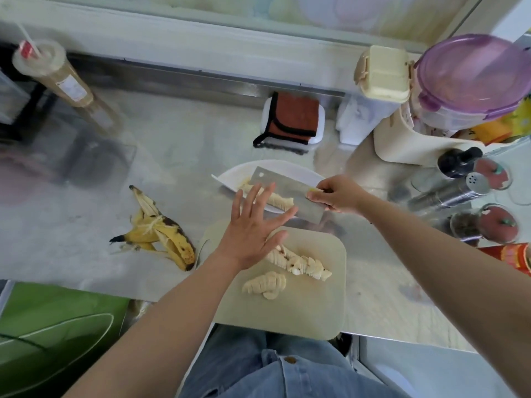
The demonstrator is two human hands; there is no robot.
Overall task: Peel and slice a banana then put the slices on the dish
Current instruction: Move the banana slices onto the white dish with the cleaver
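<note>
Some banana slices (277, 200) are lying on the cleaver (306, 203), which the right hand (336, 195) is gripping by the handle over the dish (290, 168) past the board's (301, 311) far edge, while the left hand (253, 229), spread wide and holding nothing, is hovering nearer the other slices (300, 264), a row running toward the board's right edge.

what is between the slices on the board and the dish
The open left hand and the cleaver's lower corner, seen in the head view.

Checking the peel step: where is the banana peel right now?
In the head view, the banana peel lies on the counter, left of the cutting board and the left hand.
</note>
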